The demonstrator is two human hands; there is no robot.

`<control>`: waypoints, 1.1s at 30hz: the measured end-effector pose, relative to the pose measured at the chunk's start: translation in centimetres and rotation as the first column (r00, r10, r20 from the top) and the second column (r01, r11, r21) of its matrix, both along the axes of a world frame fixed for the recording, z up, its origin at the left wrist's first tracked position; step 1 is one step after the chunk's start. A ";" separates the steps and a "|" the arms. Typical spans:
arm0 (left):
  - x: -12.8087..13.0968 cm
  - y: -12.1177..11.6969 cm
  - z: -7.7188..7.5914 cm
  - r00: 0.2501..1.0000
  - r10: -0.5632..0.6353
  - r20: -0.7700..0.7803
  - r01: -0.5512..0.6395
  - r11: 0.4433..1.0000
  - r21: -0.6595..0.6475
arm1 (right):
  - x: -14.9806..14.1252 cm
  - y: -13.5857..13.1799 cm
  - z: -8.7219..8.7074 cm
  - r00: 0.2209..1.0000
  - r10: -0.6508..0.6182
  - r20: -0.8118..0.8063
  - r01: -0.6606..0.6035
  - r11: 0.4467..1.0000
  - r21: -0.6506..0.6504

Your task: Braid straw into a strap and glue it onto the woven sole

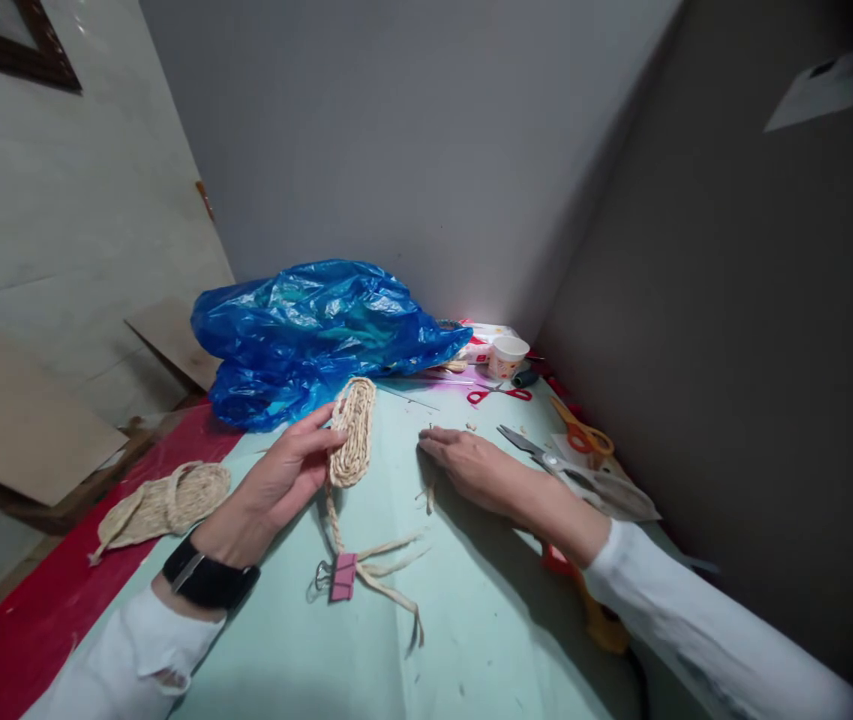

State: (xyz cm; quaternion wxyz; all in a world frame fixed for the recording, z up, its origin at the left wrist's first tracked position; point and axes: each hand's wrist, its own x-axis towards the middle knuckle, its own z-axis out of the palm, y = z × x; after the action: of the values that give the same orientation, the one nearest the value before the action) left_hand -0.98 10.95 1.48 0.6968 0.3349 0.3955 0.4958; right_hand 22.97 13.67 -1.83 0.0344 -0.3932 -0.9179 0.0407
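My left hand grips a flat oval coil of braided straw by its left edge, thumb across its face. From the coil's lower end hangs a straw braid, held by a pink binder clip. Loose straw ends fan out to the right of the clip. Low over the green table sheet, my right hand is closed with its fingertips together; what they pinch, if anything, is too small to make out. Short straw scraps lie just below it.
A second braided straw piece lies at the left. Behind the hands sits a blue plastic bag. To the right are a paper cup, red scissors, large shears, orange-handled scissors and an orange corded tool.
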 end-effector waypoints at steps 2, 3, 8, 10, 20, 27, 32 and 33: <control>-0.2 0.1 0.0 1.000 0.011 -0.004 -0.011 1.000 -0.004 | 0.4 -1.4 0.2 1.000 0.027 -0.002 -0.027 1.000 -0.002; -0.2 0.1 0.0 1.000 0.022 -0.008 -0.022 1.000 -0.010 | 0.4 -2.2 0.3 0.999 0.038 -0.003 -0.038 0.999 -0.003; -0.5 0.2 0.1 0.999 0.031 -0.009 -0.032 0.999 -0.013 | 0.0 -5.2 0.5 1.000 -0.010 -0.018 0.010 1.000 -0.016; -0.7 0.2 0.3 1.000 0.018 0.008 -0.018 1.000 -0.002 | 0.0 -5.5 0.5 0.995 -0.091 -0.043 0.090 0.996 -0.011; -0.5 -0.1 2.1 0.991 0.117 -0.070 -0.116 0.993 0.024 | 5.8 -1.9 2.6 0.784 -0.492 -0.378 0.368 0.860 -0.355; -0.6 0.3 1.9 0.974 0.205 -0.099 -0.205 0.979 0.002 | 7.3 -1.2 2.1 0.602 -0.607 -0.519 0.226 0.752 -0.619; -1.3 0.8 0.8 0.976 0.185 -0.117 -0.187 0.982 -0.005 | 6.6 -1.5 1.7 0.534 -0.651 -0.540 0.098 0.682 -0.725; -1.3 0.9 0.7 0.977 0.176 -0.124 -0.178 0.984 -0.005 | 6.3 -1.5 1.7 0.536 -0.657 -0.530 0.069 0.660 -0.748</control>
State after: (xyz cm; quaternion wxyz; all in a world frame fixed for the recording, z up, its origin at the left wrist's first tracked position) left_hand -2.31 11.83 2.21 0.6269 0.3226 0.4698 0.5313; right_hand 29.27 12.15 -0.17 0.2919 -0.5179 -0.6221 0.5094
